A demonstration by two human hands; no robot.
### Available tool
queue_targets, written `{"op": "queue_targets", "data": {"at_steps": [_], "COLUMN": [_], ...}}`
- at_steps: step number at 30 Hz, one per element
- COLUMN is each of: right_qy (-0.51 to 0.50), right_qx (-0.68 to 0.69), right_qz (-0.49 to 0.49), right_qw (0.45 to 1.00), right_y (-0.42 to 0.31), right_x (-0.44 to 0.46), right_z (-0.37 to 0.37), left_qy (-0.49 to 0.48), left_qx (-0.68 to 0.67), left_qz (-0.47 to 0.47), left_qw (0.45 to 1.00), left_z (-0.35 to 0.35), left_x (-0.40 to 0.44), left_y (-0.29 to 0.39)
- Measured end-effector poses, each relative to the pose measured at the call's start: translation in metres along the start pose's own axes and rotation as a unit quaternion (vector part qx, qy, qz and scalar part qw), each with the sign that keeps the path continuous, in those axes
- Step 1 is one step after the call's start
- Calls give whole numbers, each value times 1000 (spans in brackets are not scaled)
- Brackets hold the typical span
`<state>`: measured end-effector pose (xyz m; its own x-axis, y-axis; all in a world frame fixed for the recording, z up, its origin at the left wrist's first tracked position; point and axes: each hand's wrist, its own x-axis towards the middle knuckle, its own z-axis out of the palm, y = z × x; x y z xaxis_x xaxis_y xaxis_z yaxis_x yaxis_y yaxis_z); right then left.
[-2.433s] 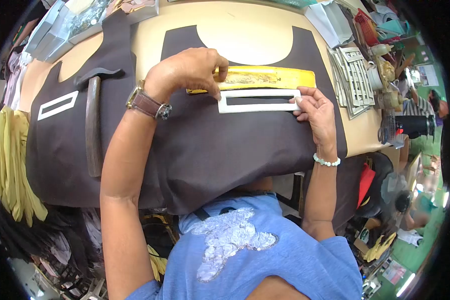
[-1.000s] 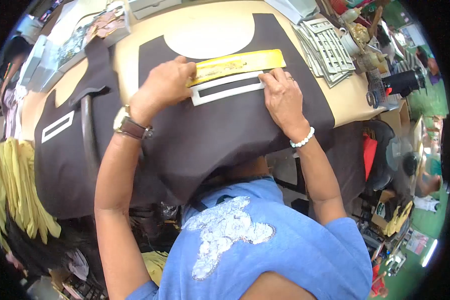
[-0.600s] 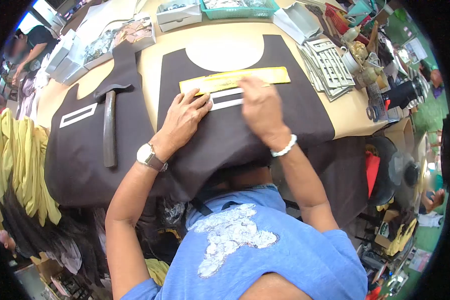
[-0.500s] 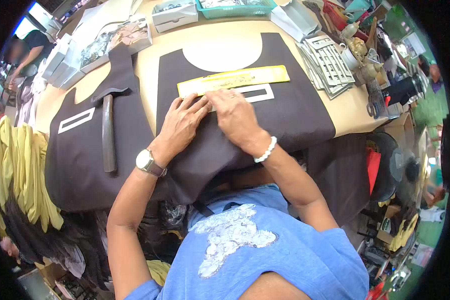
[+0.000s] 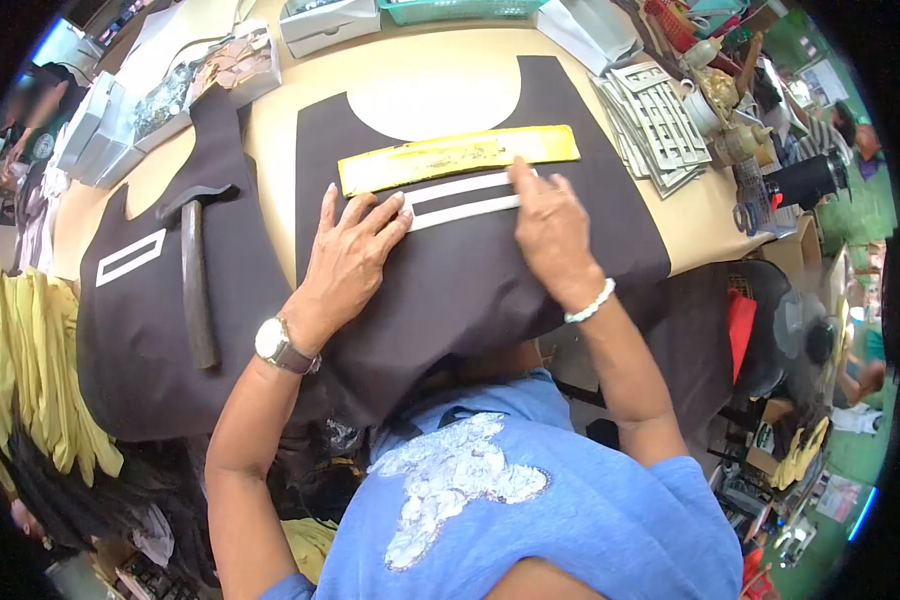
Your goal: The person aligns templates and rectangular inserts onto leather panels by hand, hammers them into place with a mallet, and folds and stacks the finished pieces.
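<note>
A dark brown apron-shaped piece (image 5: 440, 290) lies in front of me, with a white rectangular frame (image 5: 465, 208) on it. Just above the frame sits a long yellow strip (image 5: 450, 158) with worn dark marks. My left hand (image 5: 355, 245) is open, fingers spread, its fingertips at the frame's left end and thumb side near the strip's lower edge. At the frame's right end, my right hand (image 5: 555, 230) points its index finger onto the frame, holding nothing visible. To the left, a hammer (image 5: 198, 290) rests on a second dark piece (image 5: 140, 330) bearing a smaller white frame (image 5: 130, 257).
White boxes of small parts (image 5: 235, 70) stand at the back left, and a teal basket (image 5: 460, 10) at the back. A stack of slotted templates (image 5: 655, 125) lies at right beside cluttered tools. Yellow cloths (image 5: 30, 350) hang at the left. Another person (image 5: 35, 100) is at far left.
My right hand has moved right along the white frame to its far end, uncovering the middle. My left hand has shifted slightly left, and its fingers have spread.
</note>
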<state>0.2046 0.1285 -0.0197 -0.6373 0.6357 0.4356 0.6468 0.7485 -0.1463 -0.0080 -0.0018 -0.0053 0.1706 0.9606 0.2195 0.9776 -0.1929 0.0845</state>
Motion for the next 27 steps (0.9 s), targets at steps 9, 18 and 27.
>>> {"op": "queue_targets", "data": {"at_steps": [9,18,27], "right_qy": [-30,-18,-20], "right_qx": [-13,-53,-95], "right_qz": [78,-94,-41], "right_qw": [996,994,994], "right_y": [24,-83,-10], "right_x": [9,-16,-26], "right_z": [-16,2,-20], "left_qy": [-25,-38,-55], "left_qx": [-69,-19,21], "left_qz": [-2,10,3], "left_qw": [997,999,998], "left_z": [-7,-6,-13], "left_x": [-3,-2,0], "left_y": [-6,-3,4]}}
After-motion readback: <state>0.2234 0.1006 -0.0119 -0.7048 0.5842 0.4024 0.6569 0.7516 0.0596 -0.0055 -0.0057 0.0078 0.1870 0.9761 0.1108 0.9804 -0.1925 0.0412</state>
